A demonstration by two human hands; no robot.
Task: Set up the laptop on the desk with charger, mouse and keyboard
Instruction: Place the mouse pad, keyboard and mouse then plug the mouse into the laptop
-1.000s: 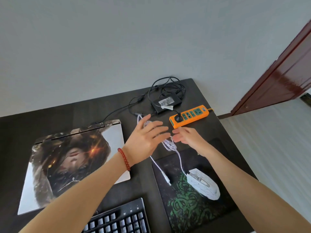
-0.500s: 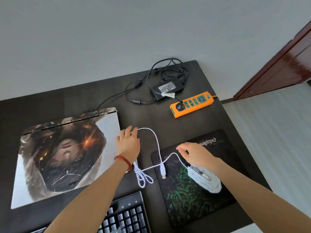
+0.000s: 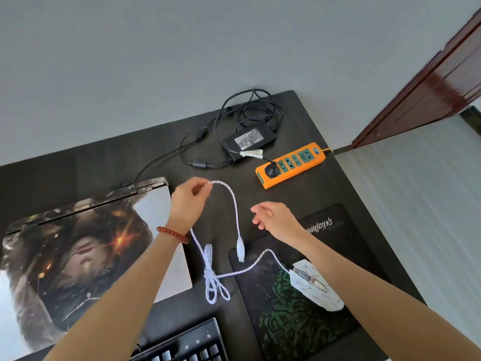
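Left hand (image 3: 186, 204) fingers pinched the white mouse cable (image 3: 232, 198) above the desk (image 3: 307, 121), plug (image 3: 240, 249) dangling; right hand (image 3: 273, 218) hovered nearby, fingers loosely apart, holding nothing.

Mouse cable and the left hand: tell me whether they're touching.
Touching. The head view shows the left hand pinching the white mouse cable at its fingertips, the cable arching down from there to its hanging USB plug.

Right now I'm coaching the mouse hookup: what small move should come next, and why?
Probably the right hand, open and empty, should take the dangling USB plug. The left hand pinches the white cable well above it, so the plug hangs free, not yet in the closed laptop.
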